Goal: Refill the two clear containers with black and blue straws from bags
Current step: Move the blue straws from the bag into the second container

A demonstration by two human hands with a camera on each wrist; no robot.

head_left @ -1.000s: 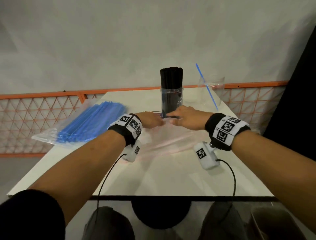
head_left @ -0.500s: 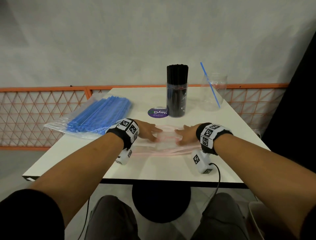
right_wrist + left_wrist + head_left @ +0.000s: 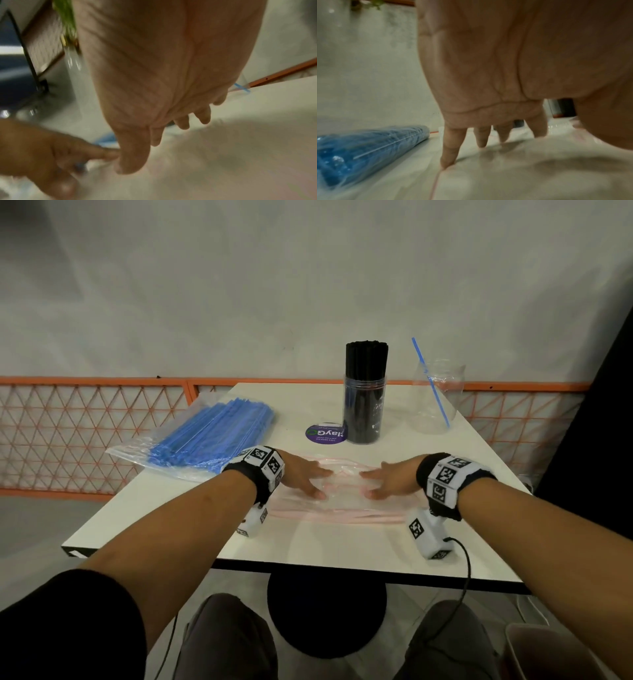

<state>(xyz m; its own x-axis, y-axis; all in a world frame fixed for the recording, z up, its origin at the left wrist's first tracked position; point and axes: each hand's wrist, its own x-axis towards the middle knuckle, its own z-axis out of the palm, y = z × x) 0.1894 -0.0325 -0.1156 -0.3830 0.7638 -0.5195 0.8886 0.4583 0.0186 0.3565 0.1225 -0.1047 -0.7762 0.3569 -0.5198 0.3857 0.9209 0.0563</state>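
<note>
An empty clear bag with a pink zip strip (image 3: 342, 501) lies flat on the white table (image 3: 308, 546). My left hand (image 3: 305, 477) and right hand (image 3: 387, 482) press on it with straight fingers, fingertips facing each other. Straight fingers (image 3: 450, 148) of the left hand touch the plastic (image 3: 522, 175). Behind the bag stands a clear container packed with black straws (image 3: 364, 395). To its right stands a second clear container (image 3: 436, 397) with one blue straw (image 3: 430, 381). A bag of blue straws (image 3: 209, 440) lies at the left.
A round purple sticker (image 3: 325, 433) lies beside the black-straw container. An orange lattice fence (image 3: 85, 436) runs behind the table below a grey wall. The table's near edge (image 3: 342, 571) is above my knees.
Both hands drew back from the black-straw container toward me and spread flat on the empty bag. The camera pulled back, so more of the table shows.
</note>
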